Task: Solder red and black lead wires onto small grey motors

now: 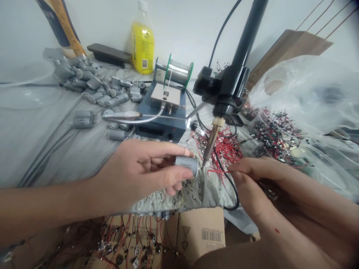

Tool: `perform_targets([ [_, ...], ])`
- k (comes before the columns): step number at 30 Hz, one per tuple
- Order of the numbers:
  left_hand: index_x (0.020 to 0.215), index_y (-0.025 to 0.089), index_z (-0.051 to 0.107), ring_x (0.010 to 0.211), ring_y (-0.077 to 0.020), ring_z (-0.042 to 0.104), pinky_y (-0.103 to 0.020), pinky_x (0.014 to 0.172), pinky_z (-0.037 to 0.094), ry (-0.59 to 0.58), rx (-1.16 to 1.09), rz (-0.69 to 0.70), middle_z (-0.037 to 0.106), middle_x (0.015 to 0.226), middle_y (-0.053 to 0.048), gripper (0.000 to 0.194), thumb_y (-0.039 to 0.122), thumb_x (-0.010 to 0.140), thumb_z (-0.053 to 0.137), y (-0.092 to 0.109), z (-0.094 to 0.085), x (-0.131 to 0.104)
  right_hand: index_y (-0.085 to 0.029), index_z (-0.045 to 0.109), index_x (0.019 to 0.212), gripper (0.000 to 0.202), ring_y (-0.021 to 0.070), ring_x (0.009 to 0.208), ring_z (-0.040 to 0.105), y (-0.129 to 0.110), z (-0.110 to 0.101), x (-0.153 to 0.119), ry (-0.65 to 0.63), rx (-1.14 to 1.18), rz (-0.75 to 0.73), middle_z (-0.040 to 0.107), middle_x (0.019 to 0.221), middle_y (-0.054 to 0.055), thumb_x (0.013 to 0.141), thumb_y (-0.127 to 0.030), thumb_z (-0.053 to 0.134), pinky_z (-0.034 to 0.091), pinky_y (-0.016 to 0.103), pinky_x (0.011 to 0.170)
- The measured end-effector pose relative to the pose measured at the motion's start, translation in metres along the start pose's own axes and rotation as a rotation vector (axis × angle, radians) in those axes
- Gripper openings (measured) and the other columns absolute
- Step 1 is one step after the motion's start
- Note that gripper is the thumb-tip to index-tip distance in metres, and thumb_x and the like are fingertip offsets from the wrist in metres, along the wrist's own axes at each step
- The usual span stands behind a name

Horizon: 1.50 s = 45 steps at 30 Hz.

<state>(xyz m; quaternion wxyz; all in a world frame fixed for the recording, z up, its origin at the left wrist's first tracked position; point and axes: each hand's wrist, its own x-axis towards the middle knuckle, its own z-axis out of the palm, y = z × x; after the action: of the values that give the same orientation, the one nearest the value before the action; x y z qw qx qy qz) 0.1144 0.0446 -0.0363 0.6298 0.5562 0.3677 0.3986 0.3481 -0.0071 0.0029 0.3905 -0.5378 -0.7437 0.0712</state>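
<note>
My left hand (157, 168) grips a small grey cylindrical electric motor (185, 165) between thumb and fingers, its end turned toward the soldering iron (211, 144). That iron hangs tip-down from a black stand (228, 89), and its tip is close to the motor's end; whether they touch I cannot tell. Right of the tip, my right hand (252, 183) pinches a thin red wire (214, 171) between thumb and forefinger, the wire's free end pointing at the iron. Behind, a blue solder feeder (159, 106) carries a solder spool (179, 73) with green rims.
Many loose motors (92, 80) lie at the back left by a yellow bottle (143, 45). Red wires (228, 147) are heaped behind the iron, with black-and-red wired parts (276, 129) and plastic bags (311, 93) at right. Below the table edge stands a cardboard box (200, 228) among wired motors.
</note>
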Motion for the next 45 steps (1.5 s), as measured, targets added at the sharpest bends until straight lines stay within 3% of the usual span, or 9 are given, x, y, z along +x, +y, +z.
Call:
perform_targets([
  [5, 0.106, 0.023, 0.084, 0.055, -0.0150, 0.074, -0.016, 0.058, 0.065, 0.005, -0.003, -0.001, 0.078, 0.067, 0.001, 0.023, 0.029, 0.085, 0.089, -0.0004, 0.0007, 0.0000, -0.032, 0.075, 0.096, 0.007, 0.0086, 0.067, 0.066, -0.0041, 0.0016, 0.0003, 0.007, 0.028, 0.040, 0.076, 0.086, -0.008, 0.094, -0.025, 0.073, 0.049, 0.019, 0.055],
  [11, 0.108, 0.023, 0.084, 0.056, -0.0127, 0.075, -0.013, 0.059, 0.064, 0.001, 0.006, 0.021, 0.079, 0.067, 0.002, 0.022, 0.027, 0.087, 0.088, -0.0001, -0.0005, -0.0019, -0.032, 0.073, 0.099, 0.013, 0.0093, 0.062, 0.064, -0.0025, -0.0006, 0.0027, -0.030, 0.041, -0.032, 0.076, 0.085, -0.008, 0.093, -0.021, 0.074, 0.048, 0.021, 0.052],
  [24, 0.107, 0.027, 0.086, 0.055, -0.0145, 0.074, -0.014, 0.059, 0.064, 0.011, 0.036, 0.007, 0.079, 0.068, 0.002, 0.025, 0.035, 0.084, 0.091, -0.0029, -0.0014, -0.0030, -0.030, 0.072, 0.099, 0.013, 0.0071, 0.064, 0.066, -0.0027, -0.0010, 0.0055, -0.055, 0.034, -0.075, 0.076, 0.086, -0.009, 0.094, -0.018, 0.072, 0.051, 0.017, 0.057],
  [38, 0.108, 0.028, 0.085, 0.056, -0.0131, 0.074, -0.013, 0.058, 0.063, 0.014, 0.054, 0.014, 0.078, 0.066, 0.003, 0.024, 0.033, 0.085, 0.091, -0.0017, -0.0019, -0.0040, -0.031, 0.072, 0.099, 0.016, 0.0060, 0.063, 0.066, -0.0022, 0.0005, 0.0033, -0.029, 0.015, -0.085, 0.077, 0.086, -0.010, 0.093, -0.016, 0.072, 0.051, 0.015, 0.057],
  [45, 0.108, 0.030, 0.086, 0.057, -0.0138, 0.075, -0.013, 0.060, 0.064, 0.004, 0.064, 0.007, 0.079, 0.067, 0.003, 0.022, 0.037, 0.087, 0.090, -0.0021, -0.0022, -0.0030, -0.030, 0.069, 0.093, 0.014, 0.0079, 0.057, 0.062, -0.0066, 0.0067, 0.0063, 0.008, 0.061, -0.065, 0.075, 0.080, -0.009, 0.092, -0.016, 0.072, 0.049, 0.020, 0.053],
])
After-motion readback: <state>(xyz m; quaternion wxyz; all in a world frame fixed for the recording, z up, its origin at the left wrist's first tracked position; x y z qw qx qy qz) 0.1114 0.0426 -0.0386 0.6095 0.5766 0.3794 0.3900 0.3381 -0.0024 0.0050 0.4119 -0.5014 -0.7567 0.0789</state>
